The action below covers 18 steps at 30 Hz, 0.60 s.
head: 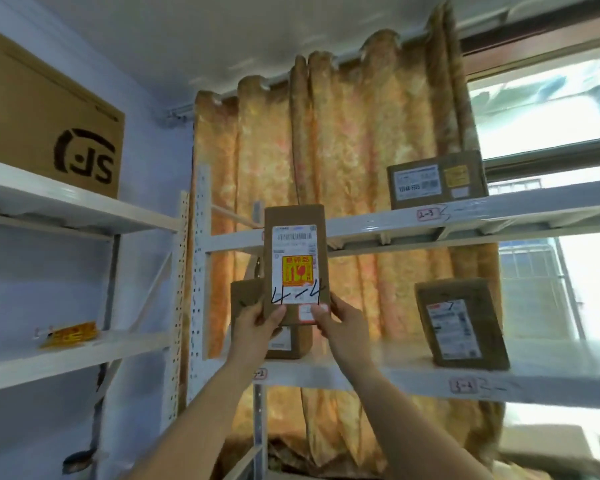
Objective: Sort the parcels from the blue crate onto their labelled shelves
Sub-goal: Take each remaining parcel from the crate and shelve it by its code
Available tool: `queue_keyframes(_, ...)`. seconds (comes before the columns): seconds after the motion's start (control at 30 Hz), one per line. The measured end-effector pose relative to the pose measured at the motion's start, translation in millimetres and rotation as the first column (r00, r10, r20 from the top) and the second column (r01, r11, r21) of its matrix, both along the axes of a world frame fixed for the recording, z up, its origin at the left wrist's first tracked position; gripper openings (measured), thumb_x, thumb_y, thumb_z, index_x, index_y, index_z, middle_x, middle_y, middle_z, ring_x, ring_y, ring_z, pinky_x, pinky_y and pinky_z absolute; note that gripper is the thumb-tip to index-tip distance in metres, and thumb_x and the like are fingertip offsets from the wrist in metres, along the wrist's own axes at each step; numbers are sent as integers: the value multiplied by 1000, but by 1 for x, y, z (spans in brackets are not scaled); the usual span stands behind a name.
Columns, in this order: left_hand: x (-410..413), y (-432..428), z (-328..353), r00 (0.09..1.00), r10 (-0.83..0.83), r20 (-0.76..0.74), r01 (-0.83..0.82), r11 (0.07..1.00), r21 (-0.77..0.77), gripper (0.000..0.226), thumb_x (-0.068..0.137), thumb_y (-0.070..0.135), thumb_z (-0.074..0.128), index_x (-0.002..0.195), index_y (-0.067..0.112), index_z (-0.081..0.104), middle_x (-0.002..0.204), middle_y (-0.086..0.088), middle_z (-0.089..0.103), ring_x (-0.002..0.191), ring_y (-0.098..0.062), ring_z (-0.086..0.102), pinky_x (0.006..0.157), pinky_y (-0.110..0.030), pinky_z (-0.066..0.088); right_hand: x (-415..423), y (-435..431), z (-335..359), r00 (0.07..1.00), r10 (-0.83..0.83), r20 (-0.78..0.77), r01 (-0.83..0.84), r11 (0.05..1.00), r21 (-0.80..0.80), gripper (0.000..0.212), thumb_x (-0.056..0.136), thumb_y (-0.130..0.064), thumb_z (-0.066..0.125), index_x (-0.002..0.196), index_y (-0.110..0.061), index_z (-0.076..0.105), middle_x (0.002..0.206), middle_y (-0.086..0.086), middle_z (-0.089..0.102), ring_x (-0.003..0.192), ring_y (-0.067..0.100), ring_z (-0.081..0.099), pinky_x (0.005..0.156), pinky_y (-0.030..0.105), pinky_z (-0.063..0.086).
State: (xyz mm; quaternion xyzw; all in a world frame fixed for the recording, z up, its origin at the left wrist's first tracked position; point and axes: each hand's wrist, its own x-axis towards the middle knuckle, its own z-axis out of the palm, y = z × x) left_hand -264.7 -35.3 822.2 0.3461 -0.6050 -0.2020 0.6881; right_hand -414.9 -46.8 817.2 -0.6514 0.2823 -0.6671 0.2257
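- Pinching the bottom corners of the parcel [295, 258], the left hand [257, 323] and right hand [340, 323] each press a thumb on its front face. The fingers behind it are hidden.
- The parcel is held up in the air before the right-hand rack, between the upper shelf [499, 209] and the middle shelf [534, 372], resting on neither.
- It stands upright with its long axis vertical. The label side faces the person, with the barcode at the top and a handwritten "4-4" [298, 294] just above the thumbs.
- It is a stiff cardboard box, and probably light, since fingertips at one end carry it. The red-and-yellow fragile sticker [297, 270] suggests breakable contents, so a hold on both long sides or under the base looks safer, and it should be set down gently.
- The shelf tags in view read "2-3" [428, 214] and "3-4" [463, 385]. Neither matches, so its shelf is likely lower.
- Other parcels sit close behind [288, 341], to the right [461, 323] and far right above [437, 183].
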Motion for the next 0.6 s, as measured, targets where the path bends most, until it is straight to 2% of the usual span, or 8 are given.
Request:
queue_keyframes(0.07,-22,-3,5,997,11,81,-11,1000,-10,21,88,21,61,109,21,65,121,-10,59,107,-21,61,97,-42,49,-22,0,7,1000,-26,-3,26,999,-28,21,92,-23,59,111,-20,68,96,-2,73,78,11,60,69,25,46)
queue_keyframes(0.17,-53,-6,7,982,10,190,-16,999,28,37,84,20,67,120,22,59,132,-5,46,118,-17,50,107,-42,39,-56,-3,11,998,-41,-51,38,998,-52,24,97,-20,51,117,-19,63,105,2,70,90,16,60,81,36,48)
queue_keyframes(0.27,-88,-9,5,976,37,214,-46,998,37,48,81,9,69,124,19,53,131,-6,44,126,-20,42,112,-46,31,-88,-4,6,982,-106,-159,99,994,-54,29,101,-18,41,126,-23,52,111,-20,60,105,-1,58,87,16,45)
queue_keyframes(0.3,-100,-10,3,976,41,212,-47,999,21,50,80,5,70,126,15,52,130,-10,48,125,-25,44,110,-48,34,-100,-2,3,972,-129,-196,122,991,-48,33,101,-15,40,131,-23,48,113,-25,57,110,-6,55,89,12,44)
queue_keyframes(0.37,-126,-9,-1,983,26,184,-25,1000,-8,51,78,0,69,124,12,53,122,-11,58,118,-28,53,102,-46,44,-124,2,-1,953,-157,-260,153,988,-36,44,100,-10,38,142,-21,36,132,-9,55,127,10,49,103,27,43)
queue_keyframes(0.43,-151,-7,-7,986,-5,164,14,998,-57,52,77,-3,69,121,19,54,114,-1,64,110,-18,58,92,-25,51,-150,8,-4,914,-236,-330,235,971,-42,51,99,-9,39,148,-20,27,144,3,47,134,20,43,110,40,38)
queue_keyframes(0.53,-189,-10,-14,984,-27,176,48,992,-115,56,75,-4,71,124,18,54,107,3,66,103,-13,61,87,-21,51,-192,15,-7,879,-322,-352,325,944,-53,43,98,-9,43,140,-19,39,130,2,60,122,19,55,102,40,46)
queue_keyframes(0.6,-217,-12,-18,980,-105,168,127,985,-120,56,75,-8,69,120,23,55,103,6,67,99,-12,63,77,-13,51,-222,24,-10,853,-385,-352,385,920,-74,39,97,-9,48,135,-17,46,122,1,65,112,16,62,95,34,52)
